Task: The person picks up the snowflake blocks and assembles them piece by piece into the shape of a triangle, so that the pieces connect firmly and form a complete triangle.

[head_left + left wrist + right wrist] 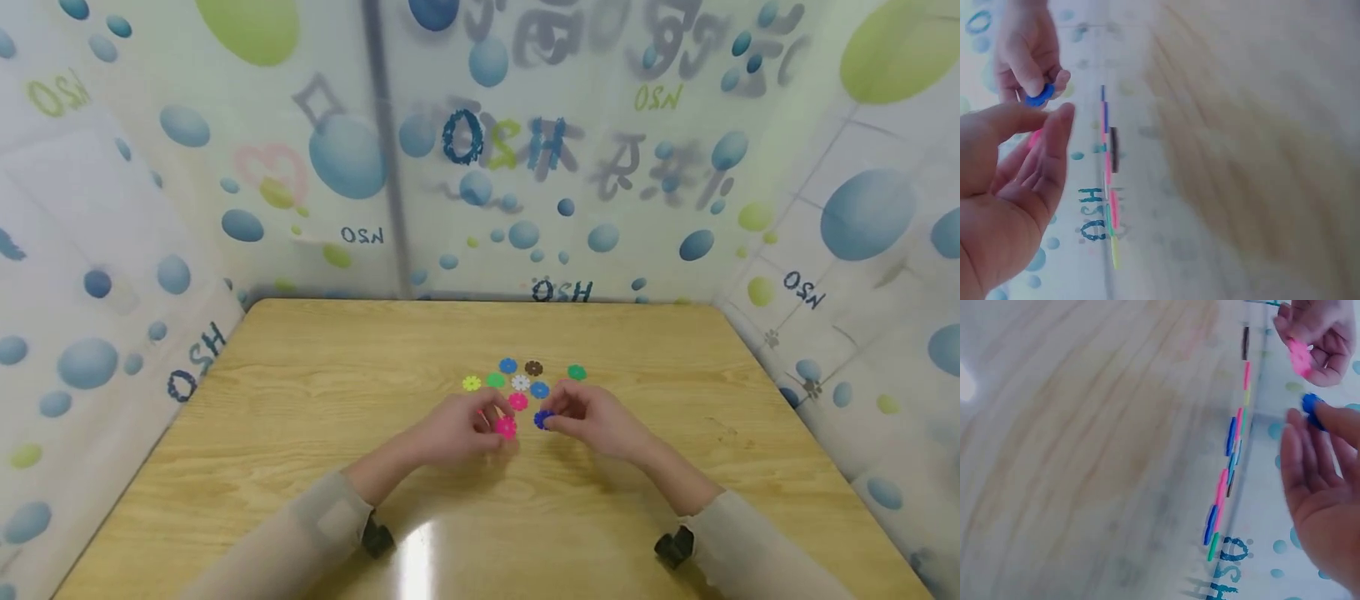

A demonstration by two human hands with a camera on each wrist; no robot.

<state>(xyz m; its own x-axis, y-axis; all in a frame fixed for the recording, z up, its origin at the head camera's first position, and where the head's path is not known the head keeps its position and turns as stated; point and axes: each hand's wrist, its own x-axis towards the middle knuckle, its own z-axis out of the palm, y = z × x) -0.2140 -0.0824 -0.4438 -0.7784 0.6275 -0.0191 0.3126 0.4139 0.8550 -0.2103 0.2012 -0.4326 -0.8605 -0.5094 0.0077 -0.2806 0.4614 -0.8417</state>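
In the head view my left hand (456,427) pinches a pink notched plastic disc (506,428), a snowflake-shaped building piece, between thumb and fingers. Across from it my right hand (603,419) pinches a dark blue disc (543,419) of the same kind. A small gap separates the two held pieces, which face each other above the table. The right wrist view shows both the pink disc (1300,359) and the blue disc (1312,410) clear of the tabletop. In the left wrist view, my left fingers mostly hide the pink disc.
Just beyond the hands, more discs lie flat on the wooden table (337,358): yellow (471,383), light green (495,380), white (521,382), brown (533,367), green (576,372), pink (518,402) and blue (508,366). A patterned curtain (480,250) surrounds the table.
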